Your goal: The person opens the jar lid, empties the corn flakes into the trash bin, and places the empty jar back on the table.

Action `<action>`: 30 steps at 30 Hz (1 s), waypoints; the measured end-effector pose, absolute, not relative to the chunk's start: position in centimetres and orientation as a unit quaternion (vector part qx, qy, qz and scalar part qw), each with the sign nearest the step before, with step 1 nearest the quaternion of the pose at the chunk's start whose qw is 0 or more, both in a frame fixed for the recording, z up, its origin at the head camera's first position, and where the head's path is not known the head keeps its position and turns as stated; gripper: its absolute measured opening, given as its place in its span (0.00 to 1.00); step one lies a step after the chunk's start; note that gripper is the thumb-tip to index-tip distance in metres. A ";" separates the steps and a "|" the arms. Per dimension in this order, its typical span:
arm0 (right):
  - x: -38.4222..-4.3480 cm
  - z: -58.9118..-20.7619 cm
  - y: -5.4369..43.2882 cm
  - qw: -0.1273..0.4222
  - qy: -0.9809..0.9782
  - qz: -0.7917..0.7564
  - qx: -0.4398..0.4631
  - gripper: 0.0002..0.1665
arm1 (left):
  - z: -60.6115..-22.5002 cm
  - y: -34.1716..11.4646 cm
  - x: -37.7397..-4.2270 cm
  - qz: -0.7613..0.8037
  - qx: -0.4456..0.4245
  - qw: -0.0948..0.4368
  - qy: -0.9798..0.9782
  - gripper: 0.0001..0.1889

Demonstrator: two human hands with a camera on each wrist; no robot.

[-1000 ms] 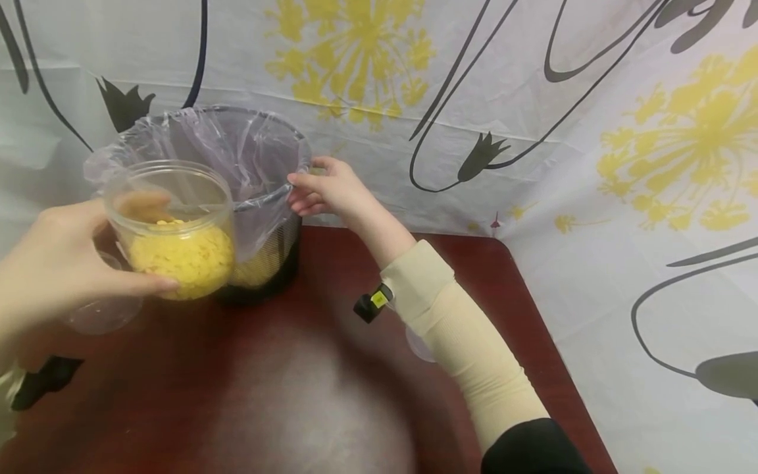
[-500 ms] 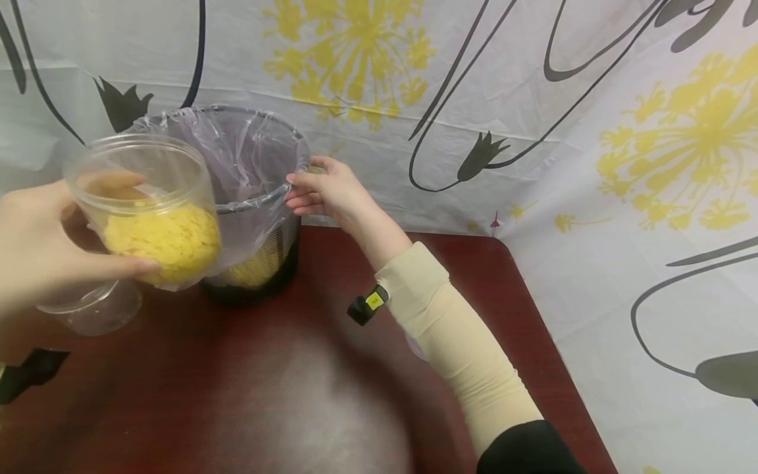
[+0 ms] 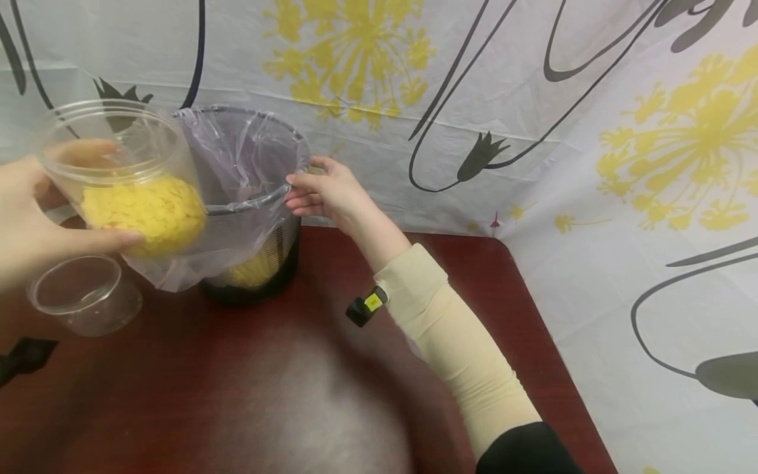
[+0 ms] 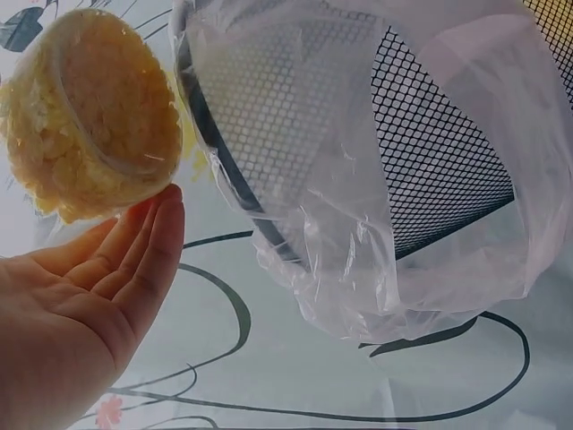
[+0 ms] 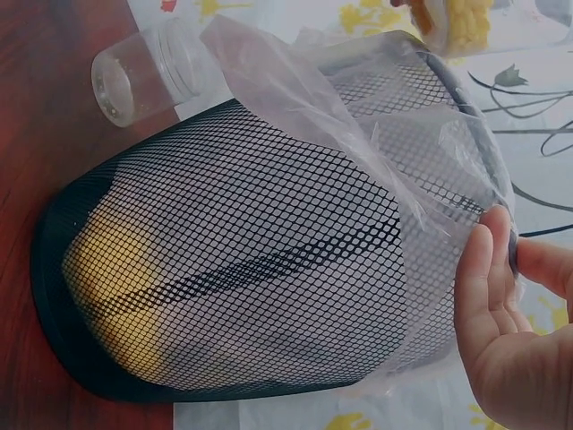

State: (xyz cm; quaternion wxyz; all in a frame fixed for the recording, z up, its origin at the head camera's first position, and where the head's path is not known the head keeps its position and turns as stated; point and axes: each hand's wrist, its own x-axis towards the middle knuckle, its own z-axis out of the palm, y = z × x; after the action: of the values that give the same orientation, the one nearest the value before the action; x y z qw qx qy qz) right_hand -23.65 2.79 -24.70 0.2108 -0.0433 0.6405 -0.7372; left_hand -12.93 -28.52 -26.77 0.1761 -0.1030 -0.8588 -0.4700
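My left hand (image 3: 35, 227) grips a clear plastic jar (image 3: 121, 155) round its side, thumb in front and fingers behind. Yellow flakes (image 3: 148, 214) fill its lower part, and the jar is raised and slightly tilted, left of the bin's mouth. A black mesh wastebasket (image 5: 295, 242) stands on the table, lined with a thin see-through plastic bag (image 3: 216, 247) folded over its rim. More yellow material (image 5: 116, 287) shows through the mesh at the bottom. At the bin's right rim, my right hand (image 3: 328, 191) pinches the rim and bag between thumb and fingers.
Another clear jar (image 3: 97, 303) stands on the dark red table (image 3: 296, 382), below the left hand and left of the bin. A white cloth (image 3: 533, 105) printed with grey stems and yellow flowers hangs behind and to the right.
My left hand has carried the jar of yellow flakes leftward and up, away from the bin's mouth, uncovering more of the bag and the other jar. My right hand stays at the rim.
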 end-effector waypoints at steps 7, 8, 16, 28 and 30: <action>-23.7 -24.8 2.8 0.211 0.637 -0.740 -0.041 0.44 | -26.6 -29.2 -14.1 -0.503 -0.089 0.191 -0.838 0.51; -23.7 -24.8 2.8 0.211 0.637 -0.740 -0.041 0.44 | -26.7 -29.4 -14.4 -0.510 -0.087 0.194 -0.833 0.52; -23.8 -25.1 2.7 0.209 0.633 -0.744 -0.042 0.44 | -25.8 -29.3 -15.0 -0.502 -0.089 0.232 -0.828 0.51; -23.7 -25.2 2.7 0.208 0.627 -0.749 -0.048 0.44 | -24.3 -28.3 -15.9 -0.456 -0.037 0.296 -0.838 0.47; -23.7 -25.3 2.7 0.207 0.626 -0.750 -0.046 0.44 | -23.6 -27.5 -15.3 -0.453 -0.035 0.296 -0.840 0.45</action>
State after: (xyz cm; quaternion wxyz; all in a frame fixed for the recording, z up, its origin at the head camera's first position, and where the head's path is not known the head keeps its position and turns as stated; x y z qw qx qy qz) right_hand -23.69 2.74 -25.27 0.2069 -0.0461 0.6264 -0.7501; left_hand -15.31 -27.46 -23.61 0.2956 -0.0347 -0.8402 -0.4533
